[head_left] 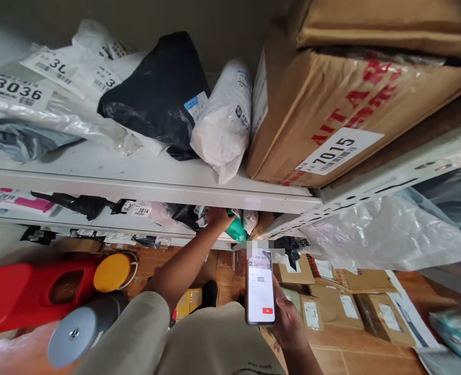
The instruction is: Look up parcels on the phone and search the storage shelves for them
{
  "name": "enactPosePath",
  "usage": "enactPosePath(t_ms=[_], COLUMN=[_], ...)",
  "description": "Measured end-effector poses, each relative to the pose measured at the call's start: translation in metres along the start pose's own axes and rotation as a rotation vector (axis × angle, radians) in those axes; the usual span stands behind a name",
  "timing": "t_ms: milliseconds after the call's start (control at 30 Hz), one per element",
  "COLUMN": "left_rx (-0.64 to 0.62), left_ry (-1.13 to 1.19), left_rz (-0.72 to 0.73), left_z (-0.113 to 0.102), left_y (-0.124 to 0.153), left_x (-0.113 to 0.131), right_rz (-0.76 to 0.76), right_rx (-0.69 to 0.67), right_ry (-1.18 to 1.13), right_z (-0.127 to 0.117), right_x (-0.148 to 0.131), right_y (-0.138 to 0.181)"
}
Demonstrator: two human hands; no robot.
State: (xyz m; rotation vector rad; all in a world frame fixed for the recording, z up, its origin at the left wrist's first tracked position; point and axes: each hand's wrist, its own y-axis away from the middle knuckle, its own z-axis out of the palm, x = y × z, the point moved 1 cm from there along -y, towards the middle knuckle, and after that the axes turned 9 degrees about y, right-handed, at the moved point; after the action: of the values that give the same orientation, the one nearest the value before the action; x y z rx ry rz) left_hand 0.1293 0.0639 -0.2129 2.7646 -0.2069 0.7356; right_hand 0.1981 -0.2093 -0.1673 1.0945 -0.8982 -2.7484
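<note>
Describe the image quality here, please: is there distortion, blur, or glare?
In the head view, wide-angle distortion bends the white shelf and stretches the cardboard box at the right; a small pixelated patch sits above the phone in the right hand; its screen glows bright; the left hand reaches into a shadowed lower shelf.

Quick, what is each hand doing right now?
Left hand: reaching among the parcels on the lower shelf; grip cannot be told.
Right hand: closed around a phone.
</note>
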Motion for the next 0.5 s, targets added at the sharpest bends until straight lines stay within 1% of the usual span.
enactPosePath(t_ms=[100,167,233,333,500], left_rx=[0.033,0.047,0.059,0.087,0.122], left_ry=[0.038,0.076,0.110,0.136,0.117], left_rz=[-0.062,-0.048,0.006,0.093,0.187], left_z=[-0.008,-0.013,-0.015,-0.013,0.001], left_y=[-0.005,-0.011,-0.016,-0.016,-0.003], left_x=[0.009,0.013,0.013,0.004,-0.019], right_rz=[-0.005,-0.013,-0.029,-0.061,-0.106], right_rx=[-0.014,-0.039,-0.057,-0.071,-0.095], right_ry=[0.052,0.076,0.094,0.123,0.194], right_z=[0.011,0.020,0.029,0.040,0.053], right_x=[0.001,0.001,0.002,0.003,0.002], right_y=[-0.006,-0.014,-0.023,-0.038,-0.063])
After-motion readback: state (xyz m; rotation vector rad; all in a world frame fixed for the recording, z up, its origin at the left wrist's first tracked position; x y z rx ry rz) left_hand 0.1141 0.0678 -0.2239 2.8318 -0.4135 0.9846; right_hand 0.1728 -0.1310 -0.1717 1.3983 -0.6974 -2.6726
